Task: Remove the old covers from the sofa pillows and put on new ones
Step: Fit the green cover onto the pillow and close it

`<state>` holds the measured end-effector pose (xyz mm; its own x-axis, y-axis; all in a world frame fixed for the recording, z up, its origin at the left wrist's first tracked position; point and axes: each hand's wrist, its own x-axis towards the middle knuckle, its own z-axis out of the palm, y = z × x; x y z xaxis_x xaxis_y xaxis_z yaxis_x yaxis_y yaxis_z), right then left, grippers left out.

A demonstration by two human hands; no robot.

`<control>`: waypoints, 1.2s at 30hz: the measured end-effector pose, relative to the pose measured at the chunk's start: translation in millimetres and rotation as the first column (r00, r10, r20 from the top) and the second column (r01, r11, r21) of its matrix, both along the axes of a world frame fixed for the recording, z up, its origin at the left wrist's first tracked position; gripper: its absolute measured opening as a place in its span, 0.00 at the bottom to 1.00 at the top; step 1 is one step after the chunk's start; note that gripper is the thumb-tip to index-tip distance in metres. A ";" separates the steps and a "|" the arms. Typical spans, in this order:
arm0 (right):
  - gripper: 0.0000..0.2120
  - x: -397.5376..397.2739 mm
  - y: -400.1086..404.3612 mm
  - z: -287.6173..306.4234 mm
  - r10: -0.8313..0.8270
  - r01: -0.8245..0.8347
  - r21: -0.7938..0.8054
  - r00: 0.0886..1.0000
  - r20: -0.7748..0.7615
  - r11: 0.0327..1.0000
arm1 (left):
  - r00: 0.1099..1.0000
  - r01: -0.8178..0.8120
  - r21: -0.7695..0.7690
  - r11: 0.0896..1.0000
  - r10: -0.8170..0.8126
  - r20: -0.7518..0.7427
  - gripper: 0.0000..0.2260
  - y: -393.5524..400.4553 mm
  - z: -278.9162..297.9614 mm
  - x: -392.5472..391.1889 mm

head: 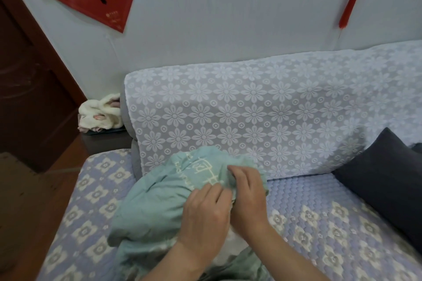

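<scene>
The teal pillow cover [159,196] is lying bunched on the sofa seat [319,201], against the backrest. Both hands, left hand [205,217] and right hand [249,196], are pinching its fabric with curled fingers, touching each other. A dark pillow [383,166] is leaning to the cover's right.

left hand [205,214]: bare, no glove, no ring showing on the fingers in view
right hand [247,198]: bare, no glove, no ring to be seen
wrists: both bare, no watch or band
forearms: uncovered up to the frame's lower edge, no sleeve in view
</scene>
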<state>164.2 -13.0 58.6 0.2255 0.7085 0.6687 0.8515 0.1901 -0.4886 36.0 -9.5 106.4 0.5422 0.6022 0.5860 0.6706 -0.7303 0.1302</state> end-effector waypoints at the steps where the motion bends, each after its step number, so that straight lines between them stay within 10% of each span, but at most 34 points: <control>1: 0.20 0.5 7.7 3.7 -0.056 0.056 -0.025 0.998 -0.004 0.998 | 1.000 0.016 0.020 1.000 -0.016 0.020 0.06 -1.5 1.9 0.8; 7: 0.25 40.1 32.0 0.1 -0.432 0.302 -0.385 0.846 -0.313 0.872 | 0.998 0.050 0.013 0.999 -0.049 -0.045 0.07 -15.5 2.3 13.9; 14: 0.20 30.5 20.2 -6.0 -0.263 0.228 -0.216 0.953 -0.148 0.949 | 0.976 -0.114 -0.081 0.990 0.096 -0.197 0.09 -3.5 -39.3 0.4; 22: 0.10 1.2 -14.6 6.4 0.072 -0.098 0.045 0.917 0.392 0.994 | 0.924 -0.382 -0.303 0.873 0.361 -0.122 0.16 58.6 -48.5 -0.1; 28: 0.10 93.7 -31.3 -23.1 -0.229 0.332 -0.171 0.868 0.441 0.928 | 0.979 -0.203 -0.187 0.961 0.197 -0.052 0.14 67.9 -50.1 13.0; 36: 0.12 92.7 -73.8 -34.5 -0.104 0.266 -0.261 0.857 0.504 0.928 | 0.998 0.056 -0.127 0.990 -0.056 -0.001 0.11 39.2 -90.1 52.5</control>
<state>256.8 -86.8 24.2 0.0865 0.8733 0.4795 0.9960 -0.0865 -0.0222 88.5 29.7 16.3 0.5795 0.6401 0.5044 0.6300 -0.7445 0.2211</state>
